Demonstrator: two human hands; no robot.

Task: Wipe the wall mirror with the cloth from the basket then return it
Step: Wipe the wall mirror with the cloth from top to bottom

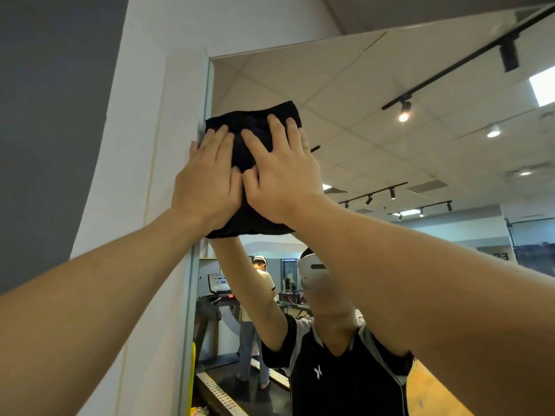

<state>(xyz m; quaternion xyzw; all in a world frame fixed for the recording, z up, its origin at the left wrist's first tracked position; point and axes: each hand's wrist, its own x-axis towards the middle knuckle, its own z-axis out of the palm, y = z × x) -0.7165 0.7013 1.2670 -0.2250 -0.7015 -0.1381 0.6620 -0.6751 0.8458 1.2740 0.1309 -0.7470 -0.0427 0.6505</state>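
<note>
both hands are pressing a black cloth (253, 127) flat against the wall mirror (345, 121), high up near its upper left corner. the left hand (207, 181) is lying on the left part of the cloth with its fingers stretched upward and held close together; its outermost finger is reaching past the cloth's left edge onto the mirror frame (201, 205) and the white wall (144, 145) beside it. the right hand (282, 172) is lying on the right part of the cloth, fingers spread and pointing up, thumb tucked in toward the left hand's thumb, so the two hands are touching at the middle. neither hand is clenching or pinching the cloth: both palms are open and flattened on it, pinning it to the glass. the cloth is looking folded into a thick rectangle, its top edge showing above the fingertips and its bottom edge showing below the wrists. both bare forearms are reaching up and away from the near bottom corners of the view. in the glass, the person's reflection (339, 355) is showing raised arms, a dark shirt and a white head-worn device. farther back in the reflection, a treadmill (217, 292) is standing at the left with another person (261, 313) just beside it, and black track lights (404, 111) are hanging from the tiled ceiling at the right.
</note>
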